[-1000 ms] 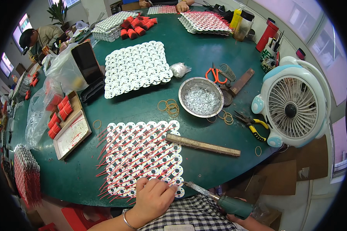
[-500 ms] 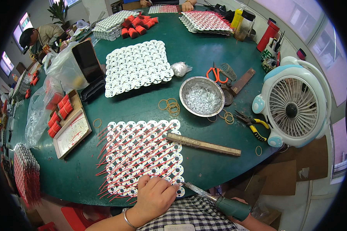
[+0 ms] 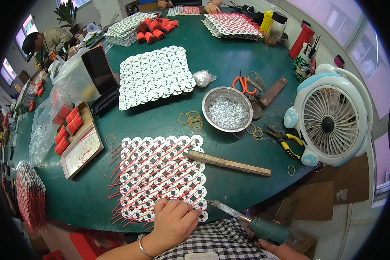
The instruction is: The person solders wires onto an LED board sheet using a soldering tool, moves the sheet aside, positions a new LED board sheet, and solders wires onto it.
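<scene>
A panel of joined round white circuit boards (image 3: 160, 167) lies in front of me, with thin red wires slanting across its rows. My left hand (image 3: 175, 220) rests on its near edge, fingers curled together; what they pinch is hidden beneath them. My right hand (image 3: 268, 246), partly hidden, grips a soldering iron (image 3: 271, 230) by its green handle. The iron's tip is just off the panel's near right corner, apart from my left fingers. A wooden bar (image 3: 229, 162) lies with one end over the panel's right side.
A metal bowl of silvery bits (image 3: 227, 108), yellow-black pliers (image 3: 288, 143) and a fan (image 3: 329, 117) stand right. Stacked white panels (image 3: 156, 78) sit beyond, beside a phone (image 3: 99, 69). Left are a cardboard tray (image 3: 82, 149) and red wire bundles (image 3: 75, 121). Other people work farther off.
My right hand has drawn the soldering iron slightly right, taking its tip off the panel's near right corner. My left hand stays almost in place.
</scene>
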Demonstrator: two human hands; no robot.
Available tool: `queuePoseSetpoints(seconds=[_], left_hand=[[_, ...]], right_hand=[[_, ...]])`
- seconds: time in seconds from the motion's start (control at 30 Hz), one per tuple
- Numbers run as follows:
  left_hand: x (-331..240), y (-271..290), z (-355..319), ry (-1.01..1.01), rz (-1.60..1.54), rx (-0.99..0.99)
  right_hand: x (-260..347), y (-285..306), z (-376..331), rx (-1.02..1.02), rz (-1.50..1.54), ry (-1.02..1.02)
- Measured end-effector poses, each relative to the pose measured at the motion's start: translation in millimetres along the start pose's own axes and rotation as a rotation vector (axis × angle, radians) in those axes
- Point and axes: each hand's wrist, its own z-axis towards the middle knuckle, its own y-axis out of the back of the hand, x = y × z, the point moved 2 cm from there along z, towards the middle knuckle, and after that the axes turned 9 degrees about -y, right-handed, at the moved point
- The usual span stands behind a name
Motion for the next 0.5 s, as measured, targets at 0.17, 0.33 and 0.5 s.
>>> queuePoseSetpoints(seconds=[0.17, 0.33, 0.5], left_hand=[[-1, 12, 4, -0.044, -0.013, -0.066], [3, 5, 0, -0.048, 0.016, 0.049], [3, 5, -2, -0.067, 0.031, 0.055]], right_hand=[[-14, 8, -2, -0.034, -0.328, 0.115], [-38, 18, -3, -0.082, -0.91, 0.296], [-32, 14, 3, -0.039, -0.807, 0.178]])
